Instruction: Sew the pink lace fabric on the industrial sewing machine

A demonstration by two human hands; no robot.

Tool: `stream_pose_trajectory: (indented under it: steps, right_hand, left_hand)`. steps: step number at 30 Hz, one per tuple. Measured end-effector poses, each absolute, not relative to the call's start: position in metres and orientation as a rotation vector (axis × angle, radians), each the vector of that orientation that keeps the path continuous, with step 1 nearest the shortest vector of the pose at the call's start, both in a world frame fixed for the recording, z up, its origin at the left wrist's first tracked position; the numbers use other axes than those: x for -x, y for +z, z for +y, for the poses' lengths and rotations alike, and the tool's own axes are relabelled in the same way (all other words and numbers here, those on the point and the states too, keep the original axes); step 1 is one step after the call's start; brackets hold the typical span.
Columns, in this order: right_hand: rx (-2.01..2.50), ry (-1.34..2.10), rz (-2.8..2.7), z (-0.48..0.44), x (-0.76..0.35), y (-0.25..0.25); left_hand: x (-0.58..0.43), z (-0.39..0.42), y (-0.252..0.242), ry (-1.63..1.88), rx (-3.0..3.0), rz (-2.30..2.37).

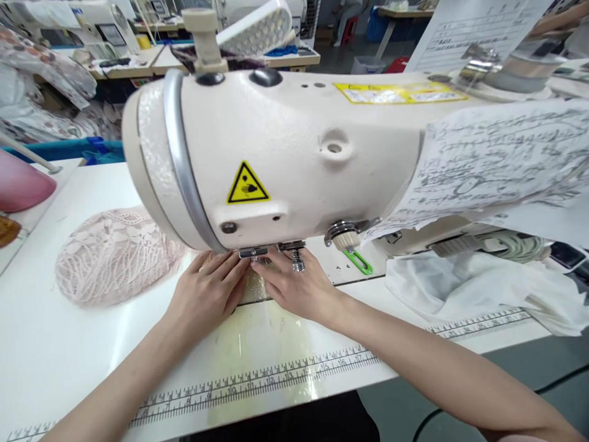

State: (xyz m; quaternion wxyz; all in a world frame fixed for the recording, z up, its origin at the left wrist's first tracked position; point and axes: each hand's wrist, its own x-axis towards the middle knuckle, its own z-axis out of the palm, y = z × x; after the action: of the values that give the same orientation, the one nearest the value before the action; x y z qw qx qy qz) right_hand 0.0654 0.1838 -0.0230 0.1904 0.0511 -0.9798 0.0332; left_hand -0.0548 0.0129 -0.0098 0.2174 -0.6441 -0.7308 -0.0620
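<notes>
A cream sewing machine head spans the middle of the view. Beneath its needle end, my left hand rests with fingers drawn together and bent over the edge of a pale pink lace piece. Most of that lace lies bunched on the table to the left. From the right, my right hand comes close to the presser foot, fingers bent inward and thumb tucked low. Its fingertips are partly hidden by the machine, and what they pinch cannot be made out. Both hands sit beside the metal plate.
A printed ruler strip runs along the front edge of the white table. White cloth lies to the right, below handwritten paper on the machine. A green tab hangs near the dial. Left stands a pink cone.
</notes>
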Motion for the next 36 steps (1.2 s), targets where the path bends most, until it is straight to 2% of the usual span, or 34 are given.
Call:
stream_pose_trajectory:
  steps: [25,36]
  right_hand:
    - [-0.133,-0.059,-2.636,0.1863,-0.066,-0.0298]
    - [-0.149,0.063,-2.678,0.1844,-0.0672,-0.027]
  left_hand:
    - [0.0568,0.0121,-0.0163,-0.193,1.801,-1.995]
    - [0.0565,0.0131,-0.0147,-0.237,1.792,-1.984]
